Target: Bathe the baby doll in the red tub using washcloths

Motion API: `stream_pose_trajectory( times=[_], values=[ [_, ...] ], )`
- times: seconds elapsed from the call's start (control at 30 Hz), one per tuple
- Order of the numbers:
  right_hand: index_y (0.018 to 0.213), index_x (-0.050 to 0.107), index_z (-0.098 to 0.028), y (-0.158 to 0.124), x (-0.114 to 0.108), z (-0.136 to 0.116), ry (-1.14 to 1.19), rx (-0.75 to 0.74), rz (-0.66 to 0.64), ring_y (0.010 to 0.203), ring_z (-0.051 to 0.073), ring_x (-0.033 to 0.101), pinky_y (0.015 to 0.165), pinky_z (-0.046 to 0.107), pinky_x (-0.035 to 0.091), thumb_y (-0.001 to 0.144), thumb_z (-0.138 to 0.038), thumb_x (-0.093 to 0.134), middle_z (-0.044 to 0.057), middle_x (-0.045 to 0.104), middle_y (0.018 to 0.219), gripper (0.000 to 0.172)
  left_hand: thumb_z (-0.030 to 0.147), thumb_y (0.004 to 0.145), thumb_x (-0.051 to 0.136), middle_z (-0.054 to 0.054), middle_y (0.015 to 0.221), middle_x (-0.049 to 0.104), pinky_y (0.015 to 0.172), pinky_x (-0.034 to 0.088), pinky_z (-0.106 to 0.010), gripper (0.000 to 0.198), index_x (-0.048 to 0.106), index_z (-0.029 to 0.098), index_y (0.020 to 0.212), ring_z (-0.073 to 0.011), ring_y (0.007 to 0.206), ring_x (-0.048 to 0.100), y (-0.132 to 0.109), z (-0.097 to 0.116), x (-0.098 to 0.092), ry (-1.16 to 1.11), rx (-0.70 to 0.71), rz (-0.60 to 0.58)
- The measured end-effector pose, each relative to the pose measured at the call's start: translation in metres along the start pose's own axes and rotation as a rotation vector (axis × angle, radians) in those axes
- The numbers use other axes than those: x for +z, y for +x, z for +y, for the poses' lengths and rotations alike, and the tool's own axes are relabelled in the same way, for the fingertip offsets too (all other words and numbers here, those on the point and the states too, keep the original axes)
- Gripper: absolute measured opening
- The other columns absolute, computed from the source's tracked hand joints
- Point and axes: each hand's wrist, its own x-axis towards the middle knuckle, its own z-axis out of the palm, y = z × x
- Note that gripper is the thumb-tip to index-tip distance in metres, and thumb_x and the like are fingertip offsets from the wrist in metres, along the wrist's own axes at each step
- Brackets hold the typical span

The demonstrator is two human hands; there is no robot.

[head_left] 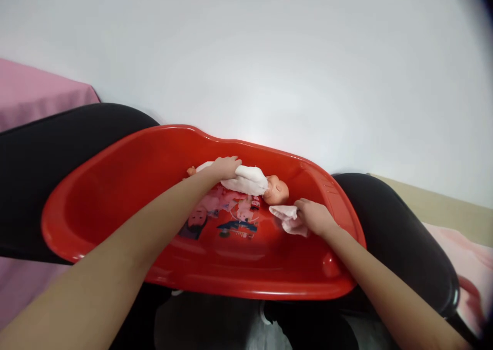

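A baby doll [250, 180] in white clothing lies on its side in a red baby bathtub [115, 180], its bare head to the right. My left hand [226, 168] is laid over the doll's middle, fingers curled around its white clothing and partly hidden. Between the fingers of my right hand [314, 216] is a thin pale pink cloth [291, 219]. That cloth hangs just below the doll's head, near the tub's right end. Printed cartoon pictures [231, 214] show on the tub floor.
Two black chairs flank and support the tub, one at the left [57, 170] and one at the right [404, 247]. A white wall [269, 57] stands behind. Pink fabric [42, 90] covers a surface at far left, and pinkish bedding [462, 257] shows at far right.
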Motion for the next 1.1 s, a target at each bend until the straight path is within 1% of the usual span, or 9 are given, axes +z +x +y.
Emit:
stream_pose_trajectory(
  times=[0.1,0.17,0.27,0.4,0.6,0.73,0.9,1.0,1.1],
  values=[
    [0.110,0.075,-0.017,-0.005,-0.002,-0.008,-0.049,-0.033,-0.011,0.097,0.022,0.076,0.070,0.029,0.039,0.113,-0.026,0.047,0.011,0.077,0.115,0.029,0.036,0.105,0.058,-0.019,0.139,0.072,0.101,0.057,-0.053,0.037,0.068,0.015,0.134,-0.0365,0.119,0.072,-0.021,0.002,0.018,0.069,0.005,0.036],
    [0.114,0.076,-0.017,-0.003,-0.001,-0.009,-0.050,-0.043,-0.028,0.100,0.024,0.077,0.075,0.029,0.043,0.112,-0.025,0.047,0.013,0.078,0.118,0.030,0.031,0.104,0.060,-0.019,0.138,0.072,0.103,0.054,-0.053,0.036,0.068,0.014,0.135,-0.0370,0.121,0.070,-0.038,0.004,0.031,0.140,0.021,0.074],
    [0.111,0.079,-0.018,0.004,0.002,-0.007,-0.003,-0.060,-0.049,0.106,0.027,0.078,0.079,0.030,0.047,0.109,-0.025,0.052,0.014,0.081,0.120,0.028,0.020,0.107,0.051,-0.024,0.135,0.072,0.106,0.049,-0.056,0.038,0.068,0.008,0.139,-0.0402,0.125,0.066,-0.064,0.010,0.052,0.214,0.045,0.138],
    [0.111,0.080,-0.020,0.010,0.007,-0.002,0.064,-0.079,-0.048,0.105,0.028,0.079,0.076,0.030,0.048,0.106,-0.033,0.059,0.013,0.082,0.121,0.025,0.012,0.105,0.047,-0.032,0.151,0.061,0.117,0.040,-0.061,0.050,0.062,0.000,0.152,-0.0469,0.141,0.054,-0.090,0.017,0.082,0.246,0.113,0.161],
    [0.111,0.081,-0.019,0.010,0.007,-0.004,0.054,-0.112,-0.041,0.111,0.028,0.078,0.079,0.030,0.050,0.104,-0.026,0.058,0.014,0.082,0.124,0.026,0.015,0.107,0.038,-0.026,0.170,0.049,0.131,0.023,-0.064,0.061,0.054,0.012,0.166,-0.0443,0.157,0.042,-0.094,0.010,0.114,0.169,0.114,0.067],
    [0.111,0.082,-0.017,0.011,0.005,-0.003,0.054,-0.110,-0.067,0.110,0.029,0.079,0.080,0.031,0.051,0.105,-0.028,0.056,0.016,0.082,0.123,0.030,0.014,0.104,0.042,-0.022,0.177,0.042,0.135,0.016,-0.063,0.067,0.046,0.013,0.171,-0.0427,0.165,0.033,-0.097,0.006,0.121,0.172,0.107,0.027],
    [0.116,0.083,-0.018,0.010,0.004,-0.003,0.081,-0.111,-0.082,0.112,0.031,0.079,0.081,0.033,0.052,0.105,-0.030,0.056,0.016,0.082,0.125,0.032,0.009,0.101,0.041,-0.028,0.179,0.032,0.131,0.018,-0.074,0.072,0.041,0.007,0.173,-0.0449,0.167,0.028,-0.103,0.007,0.124,0.266,0.145,-0.015],
    [0.115,0.083,-0.018,0.010,0.005,-0.004,0.085,-0.130,-0.098,0.112,0.031,0.079,0.081,0.034,0.052,0.103,-0.028,0.057,0.016,0.082,0.125,0.031,0.019,0.095,0.065,-0.027,0.179,0.033,0.132,0.023,-0.067,0.080,0.043,0.010,0.172,-0.0449,0.165,0.032,-0.101,-0.004,0.113,0.237,0.183,-0.045],
    [0.118,0.083,-0.018,0.010,0.006,-0.004,0.087,-0.149,-0.124,0.113,0.031,0.079,0.082,0.033,0.053,0.103,-0.027,0.058,0.016,0.082,0.126,0.031,0.031,0.085,0.085,-0.026,0.177,0.039,0.131,0.027,-0.056,0.095,0.047,0.011,0.169,-0.0453,0.163,0.037,-0.097,-0.029,0.094,0.164,0.179,-0.056]
  ],
)
